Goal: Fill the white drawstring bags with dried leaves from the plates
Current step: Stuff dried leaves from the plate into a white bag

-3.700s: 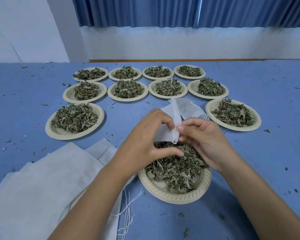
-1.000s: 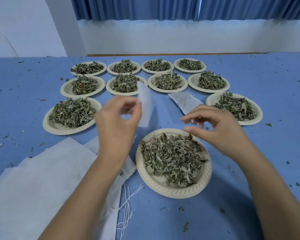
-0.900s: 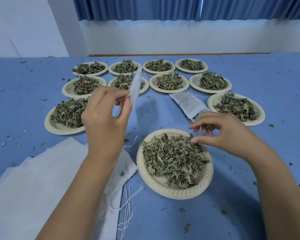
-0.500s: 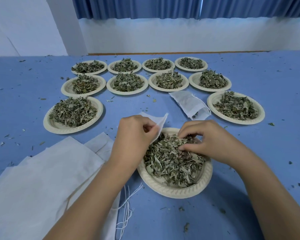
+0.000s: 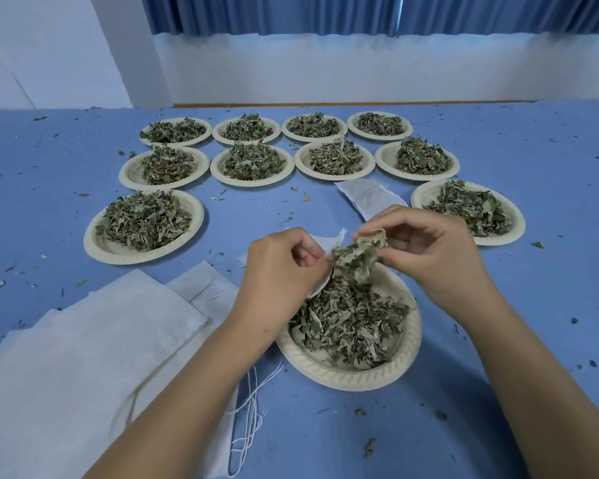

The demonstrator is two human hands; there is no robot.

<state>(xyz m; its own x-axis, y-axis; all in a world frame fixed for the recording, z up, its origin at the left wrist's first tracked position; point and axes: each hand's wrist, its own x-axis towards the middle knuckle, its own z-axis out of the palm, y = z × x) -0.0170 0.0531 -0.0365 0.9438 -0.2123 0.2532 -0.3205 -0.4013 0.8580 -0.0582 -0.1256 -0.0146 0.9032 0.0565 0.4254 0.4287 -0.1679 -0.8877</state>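
White cloth sheets, folded and stacked (image 5: 83,357), lower left, cut off by the frame edge; loose white drawstrings (image 5: 249,406) trail from under the left forearm, their origin hidden. Cream moulded-fibre plate, nearest (image 5: 346,376), holds a heap of dried grey-green leaves (image 5: 346,323); its near-left rim is covered by the left wrist. Left hand (image 5: 277,271), closed, pinches a small white drawstring bag (image 5: 327,242) above the plate's far edge; most of the bag is hidden behind the fingers, only its upper corner and a lower sliver showing, mouth not clearly discernible. Right hand (image 5: 433,250), fingers closed on a clump of dried leaves (image 5: 357,254), holds it at the bag, touching its edge. Filled white bag, flat (image 5: 367,198), lies on the blue table surface (image 5: 550,288) just beyond the right hand, near end hidden by the fingers. Two cream plates of leaves flank the hands, left (image 5: 144,226) and right (image 5: 467,212). Eight more in two rows of four (image 5: 287,146) beyond. Leaf crumbs scattered on the table. Blue pleated curtain (image 5: 360,12) at the far wall, top cut off
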